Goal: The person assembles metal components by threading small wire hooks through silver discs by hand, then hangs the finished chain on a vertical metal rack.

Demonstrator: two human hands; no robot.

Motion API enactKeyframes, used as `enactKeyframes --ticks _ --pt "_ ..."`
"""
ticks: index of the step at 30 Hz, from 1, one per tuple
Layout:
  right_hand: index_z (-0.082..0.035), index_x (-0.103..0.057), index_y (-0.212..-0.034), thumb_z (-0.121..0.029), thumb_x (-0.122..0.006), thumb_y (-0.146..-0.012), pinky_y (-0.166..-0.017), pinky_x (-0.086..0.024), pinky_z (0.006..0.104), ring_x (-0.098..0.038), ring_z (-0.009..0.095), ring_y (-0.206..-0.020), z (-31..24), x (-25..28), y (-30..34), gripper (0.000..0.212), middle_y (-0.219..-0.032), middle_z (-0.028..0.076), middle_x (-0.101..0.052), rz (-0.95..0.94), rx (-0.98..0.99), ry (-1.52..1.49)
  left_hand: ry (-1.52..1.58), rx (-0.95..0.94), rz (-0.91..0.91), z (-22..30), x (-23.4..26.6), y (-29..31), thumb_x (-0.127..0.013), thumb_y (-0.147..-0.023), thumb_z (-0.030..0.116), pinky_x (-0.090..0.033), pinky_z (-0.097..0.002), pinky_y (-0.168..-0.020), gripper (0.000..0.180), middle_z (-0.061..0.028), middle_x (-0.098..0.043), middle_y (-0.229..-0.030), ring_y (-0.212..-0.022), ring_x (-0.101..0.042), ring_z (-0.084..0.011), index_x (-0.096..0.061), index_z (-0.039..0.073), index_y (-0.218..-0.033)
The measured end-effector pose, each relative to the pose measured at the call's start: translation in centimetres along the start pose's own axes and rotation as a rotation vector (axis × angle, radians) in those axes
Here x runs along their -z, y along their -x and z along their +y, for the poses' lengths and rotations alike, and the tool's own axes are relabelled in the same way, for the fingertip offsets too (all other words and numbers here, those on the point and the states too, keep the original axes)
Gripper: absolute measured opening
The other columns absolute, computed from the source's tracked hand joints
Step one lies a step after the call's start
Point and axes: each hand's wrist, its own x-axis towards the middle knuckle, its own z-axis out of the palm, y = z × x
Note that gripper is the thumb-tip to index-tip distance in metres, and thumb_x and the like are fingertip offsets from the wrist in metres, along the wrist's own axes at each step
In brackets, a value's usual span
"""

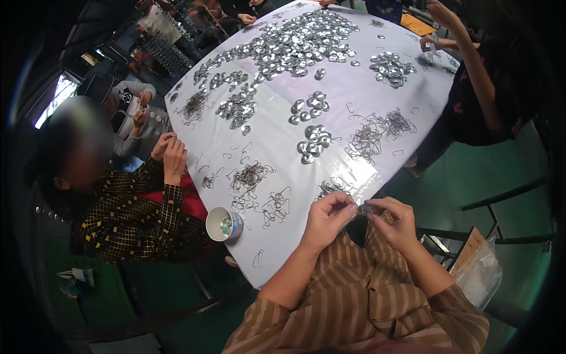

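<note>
Just past the table's near edge, a small grey metal disc (365,209) sits between my fingertips. My left hand (329,219) pinches it from one side, thumb and forefinger closed. My right hand (394,223) grips its other side in the same way. The fingers cover part of the piece, so I cannot tell whether a wire hook is joined to it. Beside my left hand lies a pile of thin wire hooks (333,187). Farther up the table are two small groups of shiny metal discs, one (313,143) nearer than the other (309,107).
A white-covered table (277,127) bears a large heap of discs (300,41) and several hook piles (250,177). A paper cup (224,225) stands near the left edge. Co-workers sit around, one in a patterned shirt (138,209) at left. A chair (471,248) is at right.
</note>
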Motion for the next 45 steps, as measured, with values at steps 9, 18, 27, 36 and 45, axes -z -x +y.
enactKeyframes --ticks 9,18,27,36,45 --pt "-0.001 -0.066 -0.098 0.005 -0.065 -0.070 -0.063 -0.048 0.0252 -0.061 0.016 -0.069 0.2 0.2 0.2 0.028 -0.078 0.010 -0.064 0.035 -0.015 -0.033 -0.033 0.016 -0.080 -1.6 0.5 -0.3 -0.061 -0.084 0.003 -0.040 -0.0207 -0.076 0.007 0.0019 -0.055 -0.087 -0.082 -0.050 -0.0057 -0.057 0.002 -0.090" --pt "-0.001 -0.066 -0.097 0.003 -0.065 -0.072 -0.063 -0.047 0.0258 -0.061 0.015 -0.068 1.2 0.8 -0.5 0.026 -0.078 0.010 -0.065 -0.091 0.042 -0.053 -0.346 -0.217 -0.021 -2.4 -0.3 0.1 -0.052 -0.088 0.003 -0.043 -0.0251 -0.079 0.007 -0.0045 -0.059 -0.086 -0.083 -0.056 -0.0121 -0.053 0.000 -0.094" --pt "-0.003 -0.063 -0.103 -0.014 -0.066 -0.077 -0.076 -0.045 0.0367 -0.055 0.028 -0.090 9.0 -4.8 -12.0 0.028 -0.096 0.013 -0.059 -0.031 0.288 0.481 -0.643 -0.376 -0.059 -1.7 -1.1 1.4 -0.052 -0.085 -0.002 -0.047 -0.0311 -0.075 0.009 -0.0123 -0.061 -0.086 -0.082 -0.061 -0.0248 -0.053 -0.001 -0.094" --pt "-0.004 -0.062 -0.098 -0.010 -0.069 -0.070 -0.076 -0.043 0.0407 -0.052 0.031 -0.088 10.8 -9.6 -16.6 0.030 -0.090 0.013 -0.057 -0.072 0.075 0.716 -0.598 -0.390 -0.037 -2.7 -0.4 2.1 -0.054 -0.082 -0.004 -0.047 -0.0336 -0.075 0.012 -0.0132 -0.058 -0.091 -0.086 -0.059 -0.0277 -0.052 -0.001 -0.094" --pt "0.000 -0.065 -0.092 -0.004 -0.067 -0.075 -0.061 -0.049 0.0264 -0.062 0.014 -0.068 6.1 -5.2 -11.3 0.018 -0.078 0.009 -0.066 -0.096 -0.181 -0.120 -0.568 -0.372 0.056 -3.7 -0.5 1.6 -0.055 -0.082 -0.003 -0.047 -0.0345 -0.071 0.011 -0.0138 -0.059 -0.086 -0.080 -0.060 -0.0294 -0.051 -0.001 -0.093"
